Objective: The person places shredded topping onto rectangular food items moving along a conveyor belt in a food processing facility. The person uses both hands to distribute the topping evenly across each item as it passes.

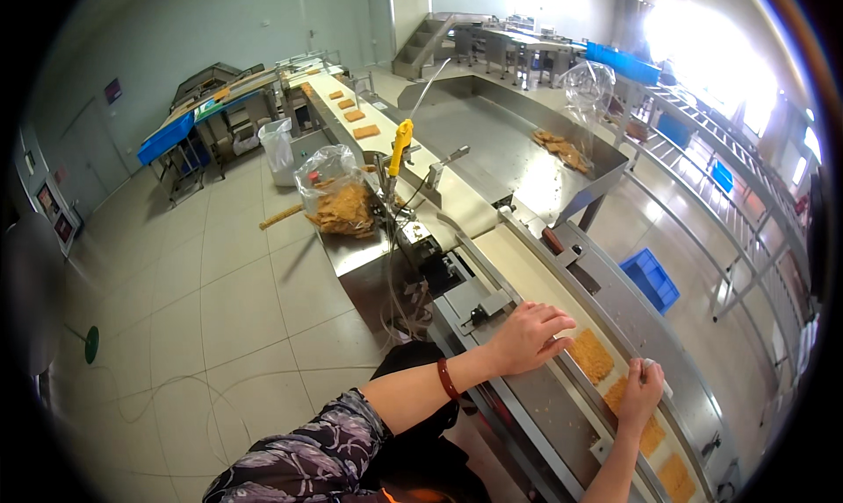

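A cream conveyor belt [520, 268] runs past me between metal rails, carrying a row of flat, square, golden-brown crumbly pieces. My left hand [531, 338] is open over the near rail, fingers stretched toward the belt, their tips beside one square piece [591, 357]. Farther down the belt my right hand [641, 392] has its fingers curled above another piece [614, 394], which it partly covers. Something small and whitish shows by those fingers; whether they grip it is unclear. More square pieces [675, 477] lie below that hand.
Beyond the belt stands a wide steel tray table [470, 108] with a heap of broken pieces [562, 150]. A clear bag of pieces [341, 206] sits left of a yellow-handled tool [400, 145]. A blue crate [650, 280] is on the floor at right, near a roller rack [702, 139].
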Motion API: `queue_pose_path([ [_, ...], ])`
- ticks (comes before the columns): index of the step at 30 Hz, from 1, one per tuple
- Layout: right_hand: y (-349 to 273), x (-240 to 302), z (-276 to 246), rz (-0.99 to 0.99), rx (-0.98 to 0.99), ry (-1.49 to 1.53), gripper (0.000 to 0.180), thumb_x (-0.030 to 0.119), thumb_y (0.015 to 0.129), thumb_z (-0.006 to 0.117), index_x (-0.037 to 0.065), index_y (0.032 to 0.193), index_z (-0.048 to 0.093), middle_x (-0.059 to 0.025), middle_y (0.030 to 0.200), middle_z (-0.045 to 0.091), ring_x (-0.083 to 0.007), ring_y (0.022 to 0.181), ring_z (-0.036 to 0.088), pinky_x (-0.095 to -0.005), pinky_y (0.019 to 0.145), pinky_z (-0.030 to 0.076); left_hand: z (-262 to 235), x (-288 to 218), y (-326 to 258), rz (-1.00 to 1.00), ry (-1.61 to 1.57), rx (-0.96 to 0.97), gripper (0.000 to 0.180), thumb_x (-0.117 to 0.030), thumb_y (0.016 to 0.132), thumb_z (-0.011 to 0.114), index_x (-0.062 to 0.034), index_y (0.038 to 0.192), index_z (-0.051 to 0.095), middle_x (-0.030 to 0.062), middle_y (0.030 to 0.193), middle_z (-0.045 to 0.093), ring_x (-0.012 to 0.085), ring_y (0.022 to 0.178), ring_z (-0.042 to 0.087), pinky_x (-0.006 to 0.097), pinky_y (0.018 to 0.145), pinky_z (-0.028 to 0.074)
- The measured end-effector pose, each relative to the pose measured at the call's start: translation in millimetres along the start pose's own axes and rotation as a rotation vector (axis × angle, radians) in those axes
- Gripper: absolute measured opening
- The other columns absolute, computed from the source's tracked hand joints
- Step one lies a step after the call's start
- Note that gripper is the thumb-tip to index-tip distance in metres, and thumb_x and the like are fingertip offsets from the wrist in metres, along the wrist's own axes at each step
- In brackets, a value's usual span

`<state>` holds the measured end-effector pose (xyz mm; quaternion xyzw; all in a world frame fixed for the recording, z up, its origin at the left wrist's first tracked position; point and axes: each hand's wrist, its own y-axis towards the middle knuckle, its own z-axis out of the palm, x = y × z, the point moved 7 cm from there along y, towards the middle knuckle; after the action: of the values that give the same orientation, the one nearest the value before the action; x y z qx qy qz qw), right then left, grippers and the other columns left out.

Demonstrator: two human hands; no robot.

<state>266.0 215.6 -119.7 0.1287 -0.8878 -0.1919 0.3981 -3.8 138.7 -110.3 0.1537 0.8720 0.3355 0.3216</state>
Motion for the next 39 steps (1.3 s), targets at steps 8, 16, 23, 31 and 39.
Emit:
queue_pose_path([
  [8,0.0,-4.5,0.2,-0.025,0.005,0.014,0.023,0.013,0.101,0.065,-0.006,0.088,0.061,-0.0138,0.088,0.061,-0.0290,0.088,0.056,-0.0394,0.081,0.046,-2.7,1.0,-0.1,-0.025,0.004,-0.017,0.025,-0.027,0.098,0.071,-0.0124,0.117,0.068,0.0044,0.111,0.070,0.0242,0.101,0.066,0.040,0.097,0.046],
  [16,-0.1,-6.8,-0.2,-0.036,0.003,0.007,0.023,0.014,0.101,0.065,-0.005,0.088,0.061,-0.0130,0.087,0.060,-0.0285,0.087,0.056,-0.0391,0.078,0.046,-1.5,1.0,0.1,-0.021,0.009,-0.011,0.025,-0.027,0.098,0.071,-0.0122,0.117,0.068,0.0042,0.111,0.070,0.0241,0.101,0.066,0.040,0.097,0.046],
  [23,0.2,-2.6,0.6,-0.045,0.018,-0.004,0.021,0.013,0.100,0.065,-0.003,0.087,0.061,-0.0120,0.086,0.060,-0.0276,0.087,0.056,-0.0380,0.077,0.046,1.8,3.2,-0.5,-0.033,0.004,0.016,0.025,-0.028,0.098,0.070,-0.0113,0.118,0.067,0.0053,0.112,0.071,0.0253,0.105,0.066,0.042,0.099,0.046],
  [31,-0.8,0.4,0.6,-0.090,-0.050,0.023,0.030,0.016,0.102,0.065,-0.003,0.082,0.053,-0.0115,0.079,0.050,-0.0257,0.078,0.050,-0.0380,0.072,0.042,4.1,4.2,-0.7,-0.020,0.000,0.002,0.026,-0.028,0.099,0.070,-0.0115,0.119,0.067,0.0051,0.113,0.071,0.0250,0.106,0.067,0.041,0.099,0.046],
  [39,-0.5,-2.4,0.2,-0.082,-0.035,0.006,0.028,0.017,0.102,0.065,-0.003,0.084,0.057,-0.0111,0.079,0.051,-0.0252,0.079,0.051,-0.0371,0.073,0.043,3.6,4.3,-1.4,-0.022,0.019,-0.001,0.027,-0.028,0.098,0.070,-0.0122,0.120,0.067,0.0051,0.114,0.070,0.0246,0.105,0.067,0.041,0.098,0.046],
])
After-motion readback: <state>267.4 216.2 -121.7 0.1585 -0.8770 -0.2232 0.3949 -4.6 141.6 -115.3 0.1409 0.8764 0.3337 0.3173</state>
